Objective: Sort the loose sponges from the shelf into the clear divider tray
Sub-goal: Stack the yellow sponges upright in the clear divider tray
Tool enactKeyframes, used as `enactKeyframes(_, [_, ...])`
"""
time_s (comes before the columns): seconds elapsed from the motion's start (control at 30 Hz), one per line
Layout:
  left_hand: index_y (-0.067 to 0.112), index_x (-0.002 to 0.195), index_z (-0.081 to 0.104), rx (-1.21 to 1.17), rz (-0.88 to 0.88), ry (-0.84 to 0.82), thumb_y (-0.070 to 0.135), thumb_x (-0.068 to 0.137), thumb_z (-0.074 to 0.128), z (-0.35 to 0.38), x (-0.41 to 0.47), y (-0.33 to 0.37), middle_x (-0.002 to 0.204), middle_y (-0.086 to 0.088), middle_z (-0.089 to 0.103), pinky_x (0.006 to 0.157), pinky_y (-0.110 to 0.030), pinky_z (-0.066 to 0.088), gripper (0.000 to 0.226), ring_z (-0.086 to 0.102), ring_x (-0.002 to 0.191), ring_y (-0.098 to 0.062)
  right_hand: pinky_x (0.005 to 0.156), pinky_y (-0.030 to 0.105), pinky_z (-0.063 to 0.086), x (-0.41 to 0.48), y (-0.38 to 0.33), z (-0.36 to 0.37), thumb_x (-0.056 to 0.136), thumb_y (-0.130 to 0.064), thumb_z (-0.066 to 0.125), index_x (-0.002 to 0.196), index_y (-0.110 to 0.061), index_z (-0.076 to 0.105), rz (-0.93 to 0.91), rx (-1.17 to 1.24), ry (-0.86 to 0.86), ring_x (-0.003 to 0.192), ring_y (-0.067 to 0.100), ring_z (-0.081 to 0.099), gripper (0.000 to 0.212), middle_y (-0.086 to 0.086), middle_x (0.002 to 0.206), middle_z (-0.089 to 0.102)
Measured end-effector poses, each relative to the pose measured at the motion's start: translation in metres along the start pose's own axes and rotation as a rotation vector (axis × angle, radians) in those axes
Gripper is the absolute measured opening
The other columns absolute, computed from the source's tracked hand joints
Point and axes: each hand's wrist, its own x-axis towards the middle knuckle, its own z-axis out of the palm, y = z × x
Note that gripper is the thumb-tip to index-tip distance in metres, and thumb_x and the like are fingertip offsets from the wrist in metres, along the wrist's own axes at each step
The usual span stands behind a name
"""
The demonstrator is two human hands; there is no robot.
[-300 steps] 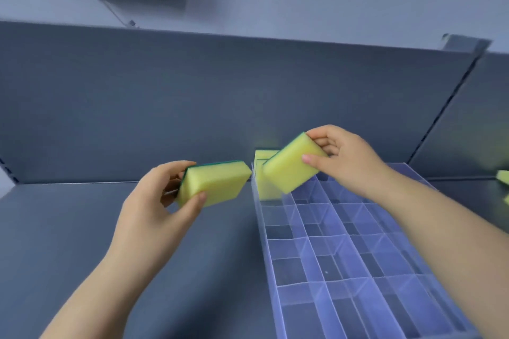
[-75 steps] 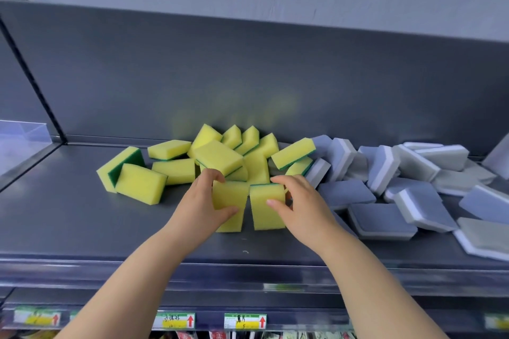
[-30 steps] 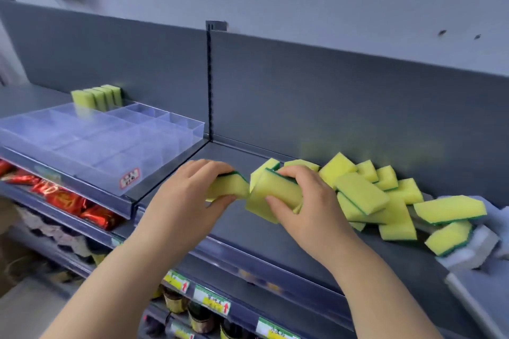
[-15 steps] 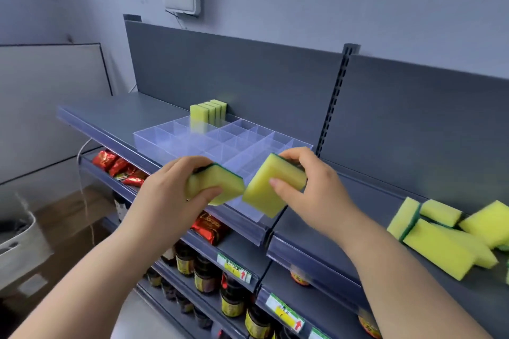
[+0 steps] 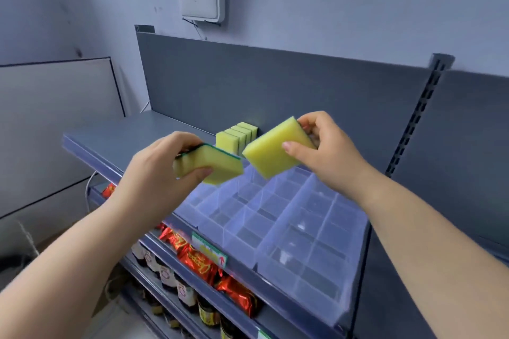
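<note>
Brought nearer the clear plastic divider tray, two presumably light, squashy yellow green-backed foam sponges are pinched across their faces by left hand and right hand.

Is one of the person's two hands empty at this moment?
No: the left hand grips a green-backed sponge, and the right hand holds a second yellow sponge.
</note>
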Motion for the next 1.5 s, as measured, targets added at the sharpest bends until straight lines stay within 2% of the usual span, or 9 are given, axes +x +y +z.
enactKeyframes(0.07, [0.021,0.105,0.062,0.025,-0.001,-0.028,0.019,0.072,0.077,0.003,0.024,-0.020,0.088,0.017,0.055,0.071,-0.003,0.032,0.037,0.047,0.081,-0.002,0.077,0.024,0.047,0.028,0.006,0.012,0.081,-0.024,0.067,0.102,-0.023,0.049,0.021,-0.003,-0.021,0.092,0.013,0.055,0.028,-0.004,0.102,0.055])
enactKeyframes(0.2, [0.021,0.107,0.063,0.063,-0.010,-0.039,0.019,0.072,0.077,0.010,0.061,-0.054,0.090,0.010,0.061,0.067,-0.015,0.034,0.037,0.054,0.083,-0.015,0.076,0.015,0.044,0.076,0.017,0.037,0.082,-0.027,0.067,0.106,-0.023,0.048,0.051,-0.048,-0.060,0.097,0.010,0.055,0.031,-0.005,0.107,0.056])
enactKeyframes(0.3, [0.020,0.106,0.063,0.044,0.004,-0.030,0.017,0.072,0.077,0.017,0.080,-0.081,0.089,0.015,0.058,0.070,-0.016,0.034,0.037,0.053,0.084,-0.009,0.077,0.018,0.045,0.102,0.026,0.058,0.081,-0.027,0.069,0.106,-0.022,0.048,0.078,-0.067,-0.064,0.098,0.013,0.055,0.033,-0.003,0.109,0.057])
enactKeyframes(0.47, [0.020,0.103,0.063,-0.006,0.075,-0.056,0.013,0.072,0.077,0.031,0.115,-0.120,0.090,0.024,0.052,0.072,-0.004,0.033,0.035,0.045,0.081,0.000,0.073,0.012,0.042,0.130,0.037,0.085,0.079,-0.023,0.070,0.104,-0.024,0.047,0.130,-0.115,-0.011,0.096,0.011,0.054,0.034,-0.005,0.107,0.055])
enactKeyframes(0.63, [0.025,0.106,0.063,-0.055,0.143,-0.136,0.019,0.074,0.075,0.042,0.150,-0.151,0.092,0.020,0.054,0.073,-0.001,0.032,0.034,0.047,0.084,-0.001,0.080,0.022,0.046,0.144,0.045,0.104,0.078,-0.021,0.070,0.101,-0.026,0.047,0.194,-0.171,0.071,0.099,0.012,0.055,0.032,-0.008,0.104,0.055])
enactKeyframes(0.93, [0.024,0.109,0.065,-0.223,0.230,-0.225,0.021,0.074,0.075,0.055,0.195,-0.198,0.092,0.030,0.053,0.073,0.004,0.030,0.036,0.051,0.080,0.001,0.086,0.034,0.051,0.153,0.043,0.134,0.077,-0.021,0.072,0.102,-0.026,0.053,0.348,-0.207,0.227,0.098,0.013,0.059,0.032,-0.006,0.105,0.060])
enactKeyframes(1.23, [0.020,0.113,0.065,-0.332,0.329,-0.288,0.023,0.077,0.073,0.067,0.204,-0.213,0.092,0.029,0.052,0.073,0.005,0.030,0.037,0.048,0.084,0.002,0.075,0.016,0.045,0.144,0.043,0.156,0.075,-0.021,0.073,0.104,-0.024,0.055,0.425,-0.293,0.310,0.090,0.008,0.057,0.034,-0.007,0.101,0.062])
enactKeyframes(1.37, [0.022,0.115,0.064,-0.352,0.306,-0.285,0.026,0.078,0.071,0.068,0.204,-0.218,0.095,0.019,0.057,0.074,-0.002,0.035,0.038,0.055,0.087,-0.009,0.066,0.008,0.043,0.145,0.040,0.157,0.076,-0.021,0.073,0.102,-0.026,0.055,0.443,-0.316,0.280,0.083,0.000,0.056,0.032,-0.013,0.094,0.060])
enactKeyframes(1.5, [0.020,0.115,0.064,-0.345,0.324,-0.275,0.025,0.078,0.071,0.067,0.203,-0.217,0.096,0.013,0.058,0.074,-0.011,0.036,0.038,0.056,0.086,-0.013,0.083,0.022,0.047,0.150,0.043,0.166,0.075,-0.021,0.073,0.106,-0.027,0.057,0.445,-0.380,0.234,0.093,0.009,0.058,0.035,-0.010,0.102,0.061])
